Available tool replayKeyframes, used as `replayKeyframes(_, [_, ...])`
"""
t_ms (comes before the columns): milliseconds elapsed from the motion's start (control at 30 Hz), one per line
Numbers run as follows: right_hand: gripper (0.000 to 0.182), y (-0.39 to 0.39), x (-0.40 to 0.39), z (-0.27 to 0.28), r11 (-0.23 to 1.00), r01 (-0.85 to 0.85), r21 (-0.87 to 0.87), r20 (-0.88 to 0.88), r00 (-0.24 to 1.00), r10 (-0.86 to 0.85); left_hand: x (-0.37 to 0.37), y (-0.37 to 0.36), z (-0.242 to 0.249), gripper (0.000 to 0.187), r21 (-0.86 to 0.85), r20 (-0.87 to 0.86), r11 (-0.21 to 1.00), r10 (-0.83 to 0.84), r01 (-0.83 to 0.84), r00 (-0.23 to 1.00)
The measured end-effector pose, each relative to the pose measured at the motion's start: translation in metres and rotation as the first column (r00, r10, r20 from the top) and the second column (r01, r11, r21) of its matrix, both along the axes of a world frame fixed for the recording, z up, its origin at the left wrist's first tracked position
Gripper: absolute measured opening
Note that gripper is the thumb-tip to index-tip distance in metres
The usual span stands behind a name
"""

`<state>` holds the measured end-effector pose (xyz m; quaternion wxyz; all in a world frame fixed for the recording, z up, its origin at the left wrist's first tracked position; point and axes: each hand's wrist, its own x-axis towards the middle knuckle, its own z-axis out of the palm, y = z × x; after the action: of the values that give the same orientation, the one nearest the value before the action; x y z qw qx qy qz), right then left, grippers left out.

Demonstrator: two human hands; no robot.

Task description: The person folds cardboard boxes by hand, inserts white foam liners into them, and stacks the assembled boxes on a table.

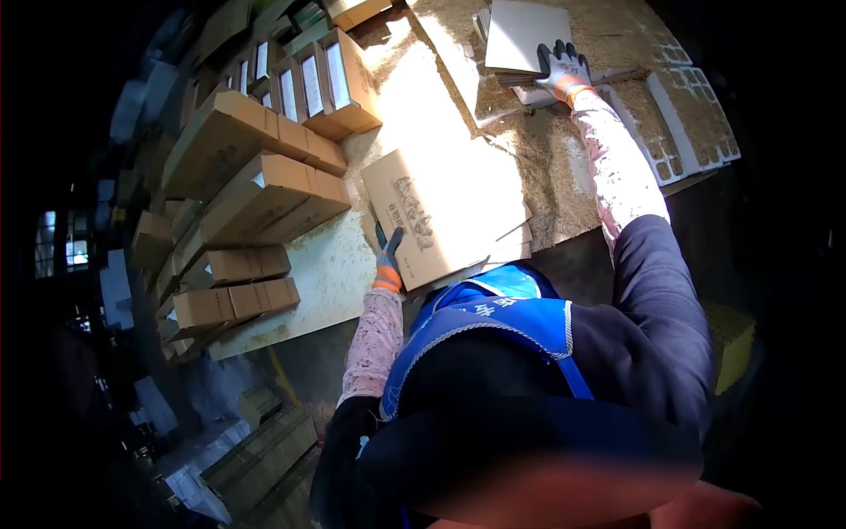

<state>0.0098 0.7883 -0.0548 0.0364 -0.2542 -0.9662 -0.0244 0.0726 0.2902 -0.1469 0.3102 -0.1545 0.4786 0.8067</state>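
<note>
A flat printed brown cardboard piece (423,220) lies on the table in front of me, dark drawings and lettering on its face. My left hand (388,245), in a grey glove with an orange cuff, grips its near left edge. Far out to the right, my right hand (565,69) rests with spread fingers on the near right corner of a white square panel (527,33). That panel tops a stack of thin pieces with brownish edges. The underside of the right hand is hidden.
Brown cartons (264,198) crowd the table's left side. Further back stand open boxes (339,84) with white contents. White moulded foam pieces (674,123) lie at the right edge. Pale sheets (515,242) sit near my blue apron (502,326). Strong sunlight washes out the table's middle.
</note>
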Motion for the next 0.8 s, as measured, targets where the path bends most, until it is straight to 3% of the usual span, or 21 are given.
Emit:
replayKeyframes(33, [0.061, 0.008, 0.0, -0.008, 0.998, -0.064, 0.009, -0.036, 0.997, 0.065, -0.001, -0.001, 0.002, 0.049, -0.009, 0.064, 1.0, 0.002, -0.002, 0.998])
replayKeyframes(133, [0.044, 0.015, 0.015, -0.016, 0.952, -0.266, 0.149, -0.101, 0.954, 0.282, -0.002, -0.005, -0.01, 0.044, -0.026, 0.043, 1.0, -0.012, 0.013, 0.999])
replayKeyframes(167, [0.037, 0.022, 0.021, -0.03, 0.943, -0.284, 0.176, -0.209, 0.925, 0.318, -0.004, -0.007, -0.017, 0.044, -0.023, 0.045, 1.0, -0.005, 0.006, 0.999])
replayKeyframes(300, [0.032, 0.025, 0.048, -0.027, 0.944, -0.311, 0.113, -0.252, 0.91, 0.33, -0.002, -0.006, -0.017, 0.042, -0.028, 0.041, 0.999, -0.022, 0.023, 0.999])
replayKeyframes(400, [0.034, 0.04, 0.053, -0.01, 0.901, -0.432, 0.038, -0.249, 0.869, 0.427, -0.001, -0.005, -0.01, 0.041, -0.069, 0.004, 0.997, -0.028, 0.028, 1.0])
replayKeyframes(467, [0.036, 0.038, 0.064, 0.009, 0.894, -0.43, -0.129, -0.275, 0.881, 0.385, -0.001, -0.004, -0.011, 0.04, -0.038, 0.029, 0.999, -0.021, 0.022, 0.999])
replayKeyframes(500, [0.052, 0.034, 0.066, 0.017, 0.938, -0.315, -0.145, -0.183, 0.94, 0.287, 0.001, -0.004, -0.009, 0.04, -0.04, 0.03, 0.999, -0.023, 0.024, 0.999])
replayKeyframes(533, [0.052, 0.03, 0.065, 0.024, 0.939, -0.313, -0.144, -0.184, 0.941, 0.285, 0.001, -0.003, -0.006, 0.041, -0.035, 0.046, 0.999, -0.005, 0.007, 0.999])
replayKeyframes(567, [0.062, 0.026, 0.062, 0.03, 0.884, -0.048, -0.465, -0.271, 0.958, -0.09, 0.001, -0.001, -0.004, 0.043, -0.029, 0.061, 1.0, 0.013, -0.011, 0.998])
replayKeyframes(600, [0.074, 0.024, 0.06, 0.033, 0.647, 0.154, -0.747, -0.219, 0.862, -0.458, 0.001, 0.0, -0.007, 0.043, -0.028, 0.06, 1.0, 0.012, -0.01, 0.998])
replayKeyframes(633, [0.09, 0.045, 0.042, -0.008, 0.741, 0.152, -0.654, -0.33, 0.824, -0.46, 0.001, -0.002, -0.011, 0.044, -0.036, 0.044, 0.999, 0.004, -0.003, 0.999])
replayKeyframes(667, [0.09, 0.055, 0.038, -0.016, 0.74, 0.149, -0.656, -0.334, 0.822, -0.462, -0.001, -0.004, -0.012, 0.045, -0.044, 0.025, 0.999, -0.004, 0.005, 1.0])
replayKeyframes(767, [0.091, 0.073, 0.025, -0.029, 0.502, 0.016, -0.865, -0.169, 0.932, -0.322, 0.002, 0.005, -0.002, 0.046, -0.073, -0.093, 0.996, 0.04, -0.047, 0.995])
replayKeyframes(800, [0.091, 0.085, 0.023, -0.041, 0.501, 0.015, -0.865, -0.168, 0.932, -0.32, 0.0, 0.0, -0.006, 0.046, -0.075, -0.092, 0.996, 0.043, -0.05, 0.995])
